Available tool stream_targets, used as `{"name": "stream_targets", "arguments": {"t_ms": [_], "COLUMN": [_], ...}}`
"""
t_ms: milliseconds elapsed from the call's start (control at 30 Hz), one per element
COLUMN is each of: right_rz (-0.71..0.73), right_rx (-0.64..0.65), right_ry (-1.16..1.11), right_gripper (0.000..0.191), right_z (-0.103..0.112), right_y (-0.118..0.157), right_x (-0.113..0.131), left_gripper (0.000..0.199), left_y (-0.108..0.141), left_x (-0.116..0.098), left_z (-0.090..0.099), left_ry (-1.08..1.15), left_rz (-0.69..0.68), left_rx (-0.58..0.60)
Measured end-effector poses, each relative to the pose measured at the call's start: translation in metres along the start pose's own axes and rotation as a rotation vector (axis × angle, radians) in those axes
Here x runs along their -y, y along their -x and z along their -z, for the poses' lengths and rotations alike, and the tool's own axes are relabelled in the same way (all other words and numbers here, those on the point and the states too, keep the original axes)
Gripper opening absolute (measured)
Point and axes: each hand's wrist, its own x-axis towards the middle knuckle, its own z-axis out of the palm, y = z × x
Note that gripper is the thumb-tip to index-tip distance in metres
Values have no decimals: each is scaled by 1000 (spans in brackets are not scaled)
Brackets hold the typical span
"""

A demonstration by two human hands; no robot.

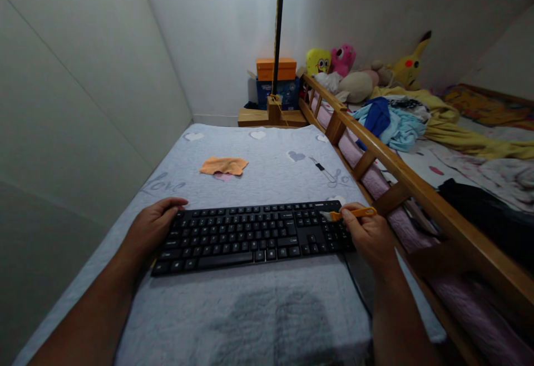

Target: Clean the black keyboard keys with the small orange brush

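A black keyboard (250, 232) lies across the light blue quilted cover, its cable running down from the right part of its near edge. My left hand (156, 224) is closed on the keyboard's left end, with the fingers at the far left corner. In my right hand (365, 230) is a small brush with an orange handle (362, 211), pinched between thumb and fingers. Its pale bristles sit over the keys at the upper right, near the number pad. An orange cloth (224, 166) lies beyond the keyboard, with a pink piece partly under it.
A thin tool with a black grip (320, 167) rests at the back right of the quilted cover (267, 185). A wooden rail (387, 160) runs along the right side. Beyond it are clothes and plush toys. Boxes (276, 69) and a black pole (278, 32) stand at the back.
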Motion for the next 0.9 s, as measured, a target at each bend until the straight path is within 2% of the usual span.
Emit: {"name": "stream_targets", "arguments": {"t_ms": [433,633,767,900], "right_rz": [-54,-102,-131,-98], "right_rx": [124,177,75,-72], "right_ry": [9,-57,-112,-71], "right_gripper": [33,33,32,33], "right_z": [16,23,27,19], "right_y": [8,6,0,-4], "right_x": [3,1,-5,-12], "left_gripper": [46,47,46,47], "left_y": [0,1,0,-1], "left_x": [3,1,1,-1], "left_z": [-1,-1,0,1], "left_ry": [22,-4,-37,-42], "left_rz": [11,0,-11,-12], "left_rx": [22,16,3,7]}}
